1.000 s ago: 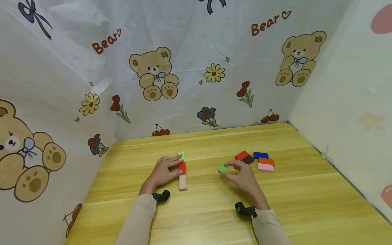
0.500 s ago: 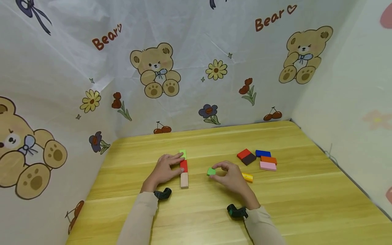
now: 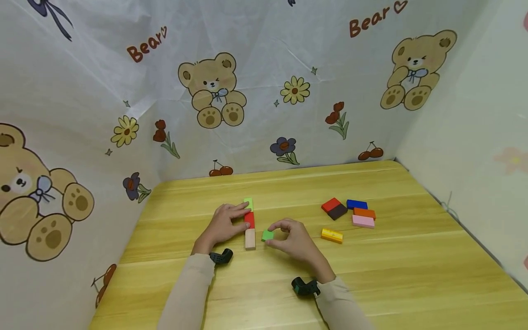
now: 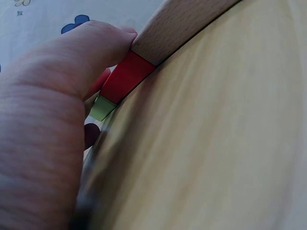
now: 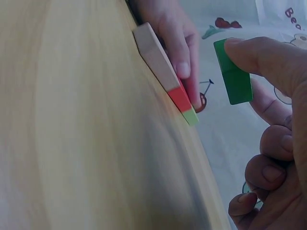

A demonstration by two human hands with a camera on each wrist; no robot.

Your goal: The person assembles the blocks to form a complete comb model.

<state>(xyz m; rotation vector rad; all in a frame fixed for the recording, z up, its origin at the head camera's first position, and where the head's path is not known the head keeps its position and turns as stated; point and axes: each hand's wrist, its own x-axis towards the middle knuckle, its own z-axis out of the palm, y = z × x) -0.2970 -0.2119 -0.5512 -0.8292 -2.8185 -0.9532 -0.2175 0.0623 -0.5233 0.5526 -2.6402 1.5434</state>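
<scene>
In the head view, a light green block [image 3: 248, 202], a red block [image 3: 250, 222] and a plain wood block [image 3: 250, 239] lie end to end in a straight row on the table. My left hand [image 3: 224, 223] rests along the row's left side, its fingertips at the light green block and its thumb on the red one near the wood joint. My right hand [image 3: 294, 238] pinches a green block [image 5: 235, 81] between thumb and index finger, just right of the row; its other fingers curl loosely in the right wrist view.
On the right lie a yellow block [image 3: 332, 236], a red block [image 3: 331, 204] against a dark brown one [image 3: 337, 211], and a blue [image 3: 356, 204], an orange [image 3: 365, 213] and a pink block [image 3: 363, 221] close together. A bear-print cloth [image 3: 255, 151] hangs behind the table.
My right hand has carried the green block left, close to the row, uncovering the yellow block. The left hand has stayed at the row while the head view has shifted slightly.
</scene>
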